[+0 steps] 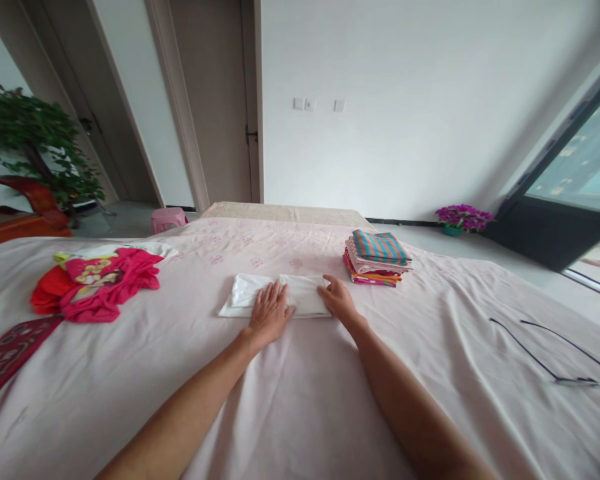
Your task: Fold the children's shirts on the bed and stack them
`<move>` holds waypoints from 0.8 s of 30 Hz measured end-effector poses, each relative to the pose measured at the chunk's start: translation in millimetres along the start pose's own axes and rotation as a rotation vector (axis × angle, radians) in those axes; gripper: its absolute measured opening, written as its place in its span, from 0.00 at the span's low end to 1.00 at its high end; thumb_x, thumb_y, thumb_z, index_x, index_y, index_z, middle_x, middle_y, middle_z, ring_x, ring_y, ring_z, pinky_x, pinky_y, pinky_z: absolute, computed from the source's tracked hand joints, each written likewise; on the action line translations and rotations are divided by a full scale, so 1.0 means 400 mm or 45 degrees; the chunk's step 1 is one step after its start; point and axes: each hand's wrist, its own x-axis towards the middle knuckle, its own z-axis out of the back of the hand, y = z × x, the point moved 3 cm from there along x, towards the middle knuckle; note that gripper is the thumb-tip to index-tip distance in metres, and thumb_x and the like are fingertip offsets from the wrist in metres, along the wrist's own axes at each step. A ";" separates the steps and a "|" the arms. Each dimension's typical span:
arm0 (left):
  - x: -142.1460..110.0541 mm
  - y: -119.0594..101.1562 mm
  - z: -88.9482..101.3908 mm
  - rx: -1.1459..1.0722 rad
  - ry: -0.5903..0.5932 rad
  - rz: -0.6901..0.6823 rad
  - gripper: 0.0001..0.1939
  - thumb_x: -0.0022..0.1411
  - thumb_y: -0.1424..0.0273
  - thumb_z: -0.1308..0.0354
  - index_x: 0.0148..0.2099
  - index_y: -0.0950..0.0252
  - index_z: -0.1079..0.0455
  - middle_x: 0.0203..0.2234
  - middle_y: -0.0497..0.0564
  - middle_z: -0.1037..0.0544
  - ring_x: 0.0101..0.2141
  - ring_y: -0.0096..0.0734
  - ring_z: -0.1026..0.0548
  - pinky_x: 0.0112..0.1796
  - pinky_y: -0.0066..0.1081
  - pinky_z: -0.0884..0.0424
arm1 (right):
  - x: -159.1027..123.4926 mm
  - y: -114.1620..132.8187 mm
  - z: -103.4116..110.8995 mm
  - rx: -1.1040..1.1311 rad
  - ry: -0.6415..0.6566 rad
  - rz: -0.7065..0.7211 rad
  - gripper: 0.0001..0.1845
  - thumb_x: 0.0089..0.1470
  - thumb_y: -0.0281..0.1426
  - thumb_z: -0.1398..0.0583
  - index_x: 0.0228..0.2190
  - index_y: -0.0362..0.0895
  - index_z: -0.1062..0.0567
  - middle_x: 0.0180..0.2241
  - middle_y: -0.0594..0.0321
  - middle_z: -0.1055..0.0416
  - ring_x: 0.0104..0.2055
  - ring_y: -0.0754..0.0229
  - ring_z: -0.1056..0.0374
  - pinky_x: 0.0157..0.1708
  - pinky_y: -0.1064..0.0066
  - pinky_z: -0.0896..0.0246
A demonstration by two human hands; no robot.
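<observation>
A white folded garment (pixel 305 297) lies on the pale pink sheet in front of me, its left part doubled over in a thicker layer. My left hand (pixel 271 310) rests flat on its middle with the fingers stretched out. At the right end, my right hand (pixel 339 300) is closed on the garment's edge; some of its fingertips are hidden. Just beyond that hand stands a neat stack of folded clothes (pixel 377 257), with a blue and orange striped piece on top. Loose red and pink clothes (pixel 107 280) lie crumpled in a heap at the left.
A sheet (pixel 290 400) with small flower prints covers the wide surface. Eyeglasses (pixel 555 360) lie at the right, and a dark red patterned cloth strip (pixel 15 353) at the left edge. Beyond are a pink stool (pixel 169 219), a potted plant (pixel 35 140) and purple flowers (pixel 463 217).
</observation>
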 end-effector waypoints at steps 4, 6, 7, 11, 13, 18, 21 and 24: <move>-0.009 0.018 0.011 -0.099 -0.001 -0.057 0.32 0.67 0.59 0.50 0.68 0.68 0.45 0.66 0.64 0.41 0.65 0.51 0.44 0.63 0.51 0.48 | -0.021 0.020 -0.009 -0.319 -0.018 0.039 0.29 0.60 0.38 0.47 0.61 0.45 0.37 0.38 0.57 0.24 0.42 0.53 0.29 0.42 0.66 0.41; -0.015 0.040 0.031 -0.214 -0.068 -0.089 0.29 0.67 0.62 0.51 0.67 0.68 0.43 0.64 0.62 0.37 0.65 0.47 0.41 0.62 0.48 0.44 | -0.032 0.027 -0.009 -0.391 -0.023 0.056 0.28 0.62 0.38 0.49 0.61 0.46 0.38 0.41 0.56 0.24 0.43 0.53 0.28 0.42 0.66 0.41; -0.018 0.059 0.046 -0.276 -0.122 -0.089 0.26 0.67 0.65 0.51 0.65 0.67 0.40 0.62 0.61 0.34 0.63 0.44 0.39 0.62 0.46 0.42 | -0.036 0.028 -0.009 -0.409 -0.028 0.067 0.27 0.62 0.38 0.49 0.61 0.46 0.38 0.42 0.56 0.24 0.44 0.53 0.28 0.42 0.66 0.41; -0.032 0.184 0.129 -0.392 -0.306 0.107 0.17 0.63 0.73 0.51 0.51 0.62 0.27 0.49 0.53 0.23 0.51 0.36 0.26 0.54 0.37 0.33 | -0.047 0.025 -0.010 -0.428 -0.054 0.128 0.24 0.64 0.38 0.51 0.59 0.48 0.35 0.46 0.56 0.24 0.45 0.53 0.28 0.42 0.67 0.41; -0.042 0.262 0.165 -0.367 -0.308 0.344 0.15 0.62 0.72 0.51 0.46 0.60 0.26 0.44 0.52 0.21 0.43 0.36 0.23 0.47 0.36 0.29 | -0.047 0.023 -0.012 -0.421 -0.053 0.114 0.24 0.64 0.38 0.51 0.59 0.48 0.35 0.46 0.56 0.24 0.45 0.53 0.28 0.42 0.67 0.41; -0.064 0.353 0.200 -0.316 -0.427 0.560 0.13 0.62 0.69 0.51 0.43 0.60 0.26 0.41 0.53 0.21 0.39 0.38 0.24 0.43 0.35 0.28 | -0.044 0.026 -0.009 -0.393 -0.027 0.037 0.25 0.64 0.40 0.50 0.60 0.48 0.36 0.46 0.57 0.24 0.46 0.52 0.28 0.42 0.66 0.41; -0.060 0.302 0.194 -0.350 -0.536 0.349 0.15 0.64 0.72 0.53 0.44 0.60 0.26 0.43 0.53 0.22 0.45 0.37 0.25 0.50 0.35 0.30 | -0.041 0.029 -0.006 -0.345 -0.001 0.005 0.27 0.63 0.42 0.50 0.61 0.47 0.38 0.46 0.57 0.24 0.47 0.52 0.29 0.43 0.66 0.41; -0.050 0.207 0.174 -0.432 -0.481 0.072 0.19 0.66 0.72 0.56 0.52 0.61 0.27 0.48 0.53 0.23 0.52 0.36 0.28 0.57 0.36 0.35 | -0.033 0.025 -0.002 -0.290 0.026 -0.034 0.31 0.62 0.43 0.48 0.62 0.44 0.39 0.44 0.55 0.24 0.47 0.52 0.29 0.44 0.66 0.42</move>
